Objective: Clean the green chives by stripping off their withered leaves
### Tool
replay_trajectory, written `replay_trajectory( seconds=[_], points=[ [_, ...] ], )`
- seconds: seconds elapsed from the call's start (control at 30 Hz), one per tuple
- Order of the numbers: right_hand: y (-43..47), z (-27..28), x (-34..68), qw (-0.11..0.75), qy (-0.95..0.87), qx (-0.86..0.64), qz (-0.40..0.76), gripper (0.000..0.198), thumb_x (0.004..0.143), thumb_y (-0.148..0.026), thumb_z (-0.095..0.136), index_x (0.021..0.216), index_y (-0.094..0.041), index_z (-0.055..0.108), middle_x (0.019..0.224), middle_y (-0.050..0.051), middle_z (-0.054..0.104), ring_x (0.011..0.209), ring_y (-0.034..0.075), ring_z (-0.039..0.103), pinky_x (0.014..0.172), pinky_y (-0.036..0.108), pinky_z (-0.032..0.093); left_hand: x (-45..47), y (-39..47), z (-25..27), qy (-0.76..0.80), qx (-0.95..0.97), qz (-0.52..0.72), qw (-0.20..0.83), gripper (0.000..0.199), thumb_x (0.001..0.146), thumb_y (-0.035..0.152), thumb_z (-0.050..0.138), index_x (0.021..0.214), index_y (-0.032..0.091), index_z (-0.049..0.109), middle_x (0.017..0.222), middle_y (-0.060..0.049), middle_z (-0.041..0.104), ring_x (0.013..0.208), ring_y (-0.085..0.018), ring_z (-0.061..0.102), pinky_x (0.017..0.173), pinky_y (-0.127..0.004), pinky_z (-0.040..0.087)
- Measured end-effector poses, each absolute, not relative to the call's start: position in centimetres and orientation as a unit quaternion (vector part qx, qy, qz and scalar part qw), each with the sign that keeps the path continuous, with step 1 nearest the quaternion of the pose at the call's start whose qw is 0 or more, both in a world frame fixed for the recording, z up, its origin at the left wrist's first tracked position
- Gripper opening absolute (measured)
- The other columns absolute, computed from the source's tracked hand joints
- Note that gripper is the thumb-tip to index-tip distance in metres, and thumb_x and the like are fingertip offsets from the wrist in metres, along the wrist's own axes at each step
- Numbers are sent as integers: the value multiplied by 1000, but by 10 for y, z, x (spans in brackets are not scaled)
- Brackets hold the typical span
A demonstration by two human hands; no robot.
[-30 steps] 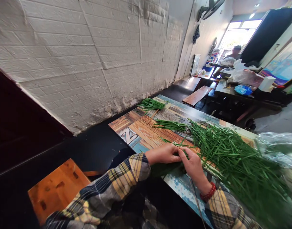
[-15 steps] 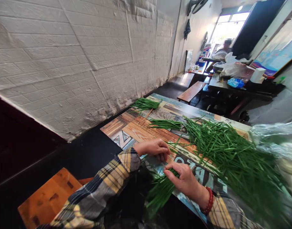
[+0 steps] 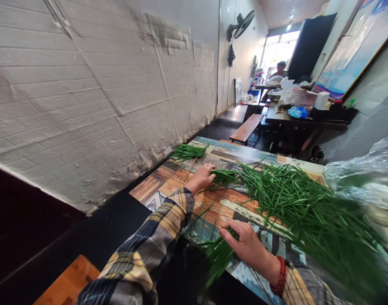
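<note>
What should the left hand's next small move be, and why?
Probably to close on the small chive bunch and draw it toward the right hand. The left hand has its fingers at that bunch's end, though whether they grip it is unclear, and the right hand holds another bunch near the edge of the table.

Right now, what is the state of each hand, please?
Left hand: at the end of the small bunch; whether closed on it cannot be told.
Right hand: closed, holding a bundle.
</note>
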State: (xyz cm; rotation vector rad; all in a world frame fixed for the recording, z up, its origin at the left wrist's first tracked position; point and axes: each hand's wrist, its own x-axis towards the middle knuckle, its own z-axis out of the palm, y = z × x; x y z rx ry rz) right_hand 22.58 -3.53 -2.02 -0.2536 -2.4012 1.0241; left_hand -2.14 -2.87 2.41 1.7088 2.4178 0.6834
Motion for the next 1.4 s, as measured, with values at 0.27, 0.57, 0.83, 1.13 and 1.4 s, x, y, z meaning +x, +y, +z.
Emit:
replay_trajectory(
  seconds=[0.27, 0.57, 0.83, 1.13, 1.4],
  points=[
    [-24, -16, 221, 293, -858, -151, 393, 23, 90, -30, 46, 77, -21, 63, 69, 0, 68, 65, 14, 63, 63, 24, 47, -20, -13, 12, 839, 542, 43, 16, 30, 79, 26, 61, 106, 15, 62, 109, -14, 63, 105, -28, 58, 90, -41, 45],
    [-9, -12, 225, 309, -799, -270, 439, 32, 88, -44, 45, 77, -20, 64, 63, 1, 64, 55, 15, 59, 48, 24, 45, -7, -45, 50, 799, 596, 60, -44, 30, 80, 22, 56, 110, 16, 59, 114, -13, 55, 107, -25, 53, 93, -37, 43],
    [-18, -9, 229, 278, -815, -219, 460, 30, 87, -42, 47, 75, -21, 64, 61, 0, 64, 56, 15, 58, 56, 26, 47, 13, -114, 53, 705, 642, 151, 259, 21, 87, 24, 47, 91, 14, 65, 81, -5, 65, 72, -14, 60, 68, -24, 46],
    [-23, -1, 228, 259, -827, -196, 460, 30, 86, -41, 46, 74, -20, 64, 66, 1, 67, 63, 16, 62, 62, 27, 47, -12, -131, 21, 743, 637, 152, 137, 21, 80, 13, 55, 96, 16, 68, 100, -9, 65, 95, -19, 60, 87, -29, 46],
    [-22, -3, 225, 236, -821, -219, 472, 29, 87, -41, 46, 75, -20, 62, 62, 1, 63, 62, 17, 62, 56, 27, 45, -6, -93, 16, 773, 556, 305, 28, 16, 83, 16, 53, 87, 16, 68, 86, -6, 66, 82, -17, 60, 77, -29, 48]
  ],
)
